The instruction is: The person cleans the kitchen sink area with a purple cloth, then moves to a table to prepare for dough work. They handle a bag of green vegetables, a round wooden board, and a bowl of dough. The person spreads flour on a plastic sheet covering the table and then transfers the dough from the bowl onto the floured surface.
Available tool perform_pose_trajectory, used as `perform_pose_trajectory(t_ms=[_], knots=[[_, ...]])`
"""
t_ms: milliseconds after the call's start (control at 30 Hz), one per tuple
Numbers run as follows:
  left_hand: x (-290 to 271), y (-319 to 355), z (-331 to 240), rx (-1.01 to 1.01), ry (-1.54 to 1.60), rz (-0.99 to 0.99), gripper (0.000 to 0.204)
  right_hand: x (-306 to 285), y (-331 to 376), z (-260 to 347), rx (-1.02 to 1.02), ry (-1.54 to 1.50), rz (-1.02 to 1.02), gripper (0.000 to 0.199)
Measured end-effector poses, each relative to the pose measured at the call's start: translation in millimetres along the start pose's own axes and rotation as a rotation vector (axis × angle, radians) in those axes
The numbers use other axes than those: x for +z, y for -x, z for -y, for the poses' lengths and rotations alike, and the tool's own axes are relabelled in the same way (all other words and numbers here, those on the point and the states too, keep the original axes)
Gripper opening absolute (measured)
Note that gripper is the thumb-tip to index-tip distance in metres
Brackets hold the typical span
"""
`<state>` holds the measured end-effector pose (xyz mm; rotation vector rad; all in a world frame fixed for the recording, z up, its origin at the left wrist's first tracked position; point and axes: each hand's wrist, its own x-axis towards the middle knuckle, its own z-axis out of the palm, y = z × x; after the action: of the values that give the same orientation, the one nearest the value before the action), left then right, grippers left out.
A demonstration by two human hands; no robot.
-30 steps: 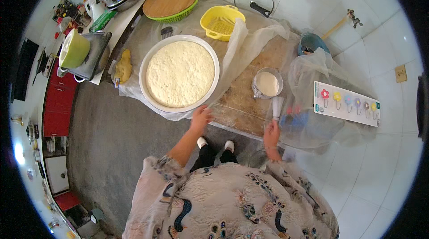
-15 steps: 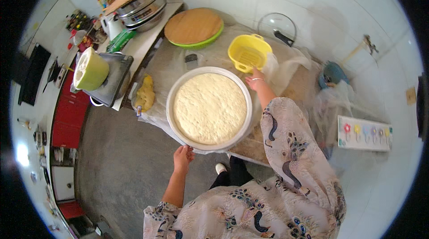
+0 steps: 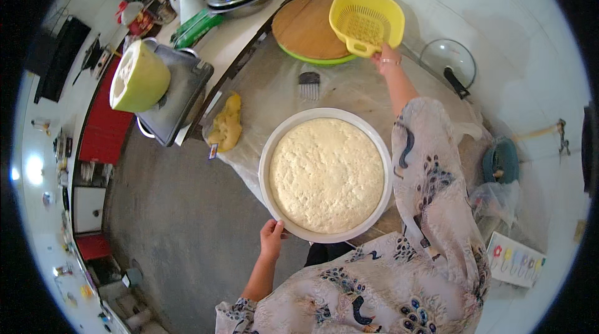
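Observation:
A wide pale basin stands on the table in front of me, filled with risen, bubbly dough. At its near left rim is my left hand, fingers closed on the edge. My right hand grips the near handle of a yellow plastic colander, which is tilted with its open side partly towards me. Nothing is visible inside the colander. It overlaps the right side of a round wooden board that rests on a green round container.
A dark-handled wavy cutter lies on the plastic sheet behind the basin. Left of it sits a soft yellow lump. A glass lid leans at the wall, near a blue bucket. A light-green tub stands on a dark appliance.
My right hand has lifted the yellow colander off the plastic sheet, back towards the wooden board. My left hand stays at the basin rim. The whole view has shifted.

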<state>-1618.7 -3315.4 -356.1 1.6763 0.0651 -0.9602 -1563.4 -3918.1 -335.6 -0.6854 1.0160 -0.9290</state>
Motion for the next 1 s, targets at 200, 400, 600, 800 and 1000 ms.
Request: perform_pose_trajectory(t_ms=[200, 400, 600, 800, 1000], knots=[[-7, -6, 6, 0.05, 0.015, 0.042, 0.016, 85, -19, -5, 0.062, -0.027, 0.408, 0.024], [-5, -7, 16, 0.004, 0.067, 0.022, 0.017, 83, 67, -93, -0.766, 1.362, 0.63, 0.024], [-5, -5, 9, 0.006, 0.087, 0.009, 0.014, 90, 33, -153, -0.406, 2.002, 0.744, 0.063], [-4, 1, 12, -0.017, 0.12, -0.032, 0.015, 104, 37, -154, -0.402, 2.038, 0.827, 0.085], [-1, 1, 9, -0.003, 0.079, -0.058, 0.015, 82, 51, -123, -0.561, 1.806, 0.627, 0.042]])
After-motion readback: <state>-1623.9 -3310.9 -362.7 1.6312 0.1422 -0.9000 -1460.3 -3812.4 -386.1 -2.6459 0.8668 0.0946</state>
